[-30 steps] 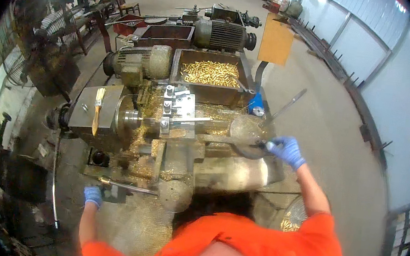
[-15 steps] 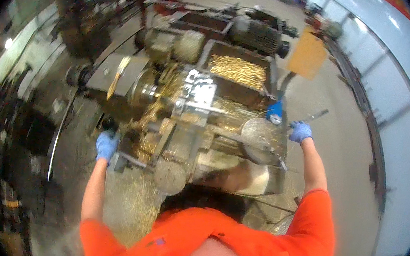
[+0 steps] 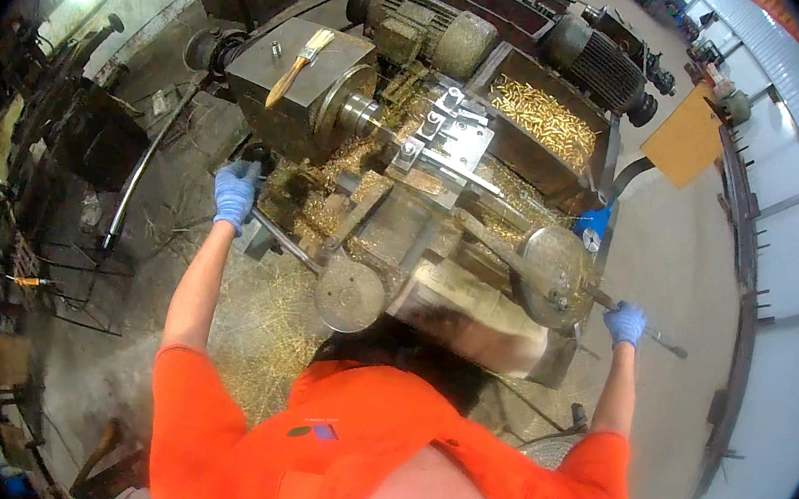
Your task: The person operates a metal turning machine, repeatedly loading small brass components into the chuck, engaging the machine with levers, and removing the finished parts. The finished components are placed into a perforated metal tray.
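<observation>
My left hand (image 3: pixel 235 196), in a blue glove, is closed beside the lathe's headstock (image 3: pixel 304 93). What its fingers hold is hidden; a dark round knob (image 3: pixel 256 152) lies just past the fingertips. A metal bar (image 3: pixel 285 240) runs from near that hand to a round handwheel (image 3: pixel 350 295). My right hand (image 3: pixel 624 324), gloved too, is wrapped round a long lever (image 3: pixel 664 344) at the larger round disc (image 3: pixel 553 275). Between the hands, a shiny chuck (image 3: pixel 360 114) faces a tool post (image 3: pixel 450 138) strewn with brass chips.
A wood-handled brush (image 3: pixel 291 77) lies on the headstock. Behind the lathe, a metal bin (image 3: pixel 496 70) contains many small brass parts, beside electric motors (image 3: pixel 598 71). A blue dial gauge (image 3: pixel 592 233) sits at the right end. Brass shavings (image 3: pixel 264 333) cover the floor near me.
My right hand has moved down in the picture and now grips the lever. The whole view has shifted and turned; my left hand stays by the headstock.
</observation>
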Motion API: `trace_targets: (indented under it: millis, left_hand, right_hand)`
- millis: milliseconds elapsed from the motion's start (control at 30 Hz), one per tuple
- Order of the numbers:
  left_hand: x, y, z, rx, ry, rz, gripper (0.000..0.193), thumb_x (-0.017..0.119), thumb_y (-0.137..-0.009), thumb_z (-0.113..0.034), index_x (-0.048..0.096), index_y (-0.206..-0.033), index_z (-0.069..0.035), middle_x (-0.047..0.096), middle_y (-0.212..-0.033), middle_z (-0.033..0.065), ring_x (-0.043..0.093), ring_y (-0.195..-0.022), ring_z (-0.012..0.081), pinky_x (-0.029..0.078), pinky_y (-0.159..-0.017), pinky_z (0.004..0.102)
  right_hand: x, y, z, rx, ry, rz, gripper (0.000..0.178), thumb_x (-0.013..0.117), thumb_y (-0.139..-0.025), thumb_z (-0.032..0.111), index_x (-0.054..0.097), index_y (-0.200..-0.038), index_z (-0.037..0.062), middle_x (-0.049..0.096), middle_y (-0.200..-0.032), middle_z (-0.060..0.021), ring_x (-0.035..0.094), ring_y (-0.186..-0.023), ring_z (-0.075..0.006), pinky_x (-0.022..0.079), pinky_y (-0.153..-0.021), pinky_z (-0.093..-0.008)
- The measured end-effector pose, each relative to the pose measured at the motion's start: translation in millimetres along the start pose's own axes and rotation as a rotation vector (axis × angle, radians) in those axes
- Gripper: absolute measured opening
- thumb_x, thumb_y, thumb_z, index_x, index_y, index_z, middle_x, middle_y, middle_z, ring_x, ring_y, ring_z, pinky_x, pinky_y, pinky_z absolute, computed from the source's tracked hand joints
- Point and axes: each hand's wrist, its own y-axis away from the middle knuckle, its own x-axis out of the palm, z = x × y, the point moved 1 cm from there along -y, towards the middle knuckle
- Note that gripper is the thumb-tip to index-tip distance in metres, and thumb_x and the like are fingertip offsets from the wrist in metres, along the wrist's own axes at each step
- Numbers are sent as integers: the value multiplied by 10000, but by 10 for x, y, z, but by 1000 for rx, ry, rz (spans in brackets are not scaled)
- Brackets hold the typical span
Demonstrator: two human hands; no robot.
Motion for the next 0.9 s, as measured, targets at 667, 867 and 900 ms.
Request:
trace_targets:
  millis: [667, 867, 900]
  left_hand:
    - [-217, -160, 13, 4, -130, -163, 282, 631, -791, -259, 659, -847, 17, 661, -736, 135, 588, -632, 165, 454, -624, 305]
    - [-195, -232, 64, -47, -75, -158, 297, 637, -786, -276, 662, -850, 13, 663, -741, 136, 597, -641, 177, 461, -631, 308]
    - [-182, -262, 136, -13, -100, -188, 303, 640, -784, -281, 662, -854, 13, 665, -749, 138, 603, -651, 182, 464, -638, 309]
  right_hand:
    - [473, 2477, -1451, 349, 6, 356, 323, 574, -707, 370, 682, -794, 78, 634, -804, -180, 625, -766, -342, 490, -698, -424]
    - [538, 2588, -1442, 389, -24, 295, 317, 584, -699, 351, 679, -774, 58, 629, -783, -194, 624, -752, -352, 493, -686, -420]
    - [529, 2589, -1418, 410, -30, 306, 305, 588, -694, 338, 678, -780, 58, 629, -786, -196, 623, -761, -356, 493, -695, -417]
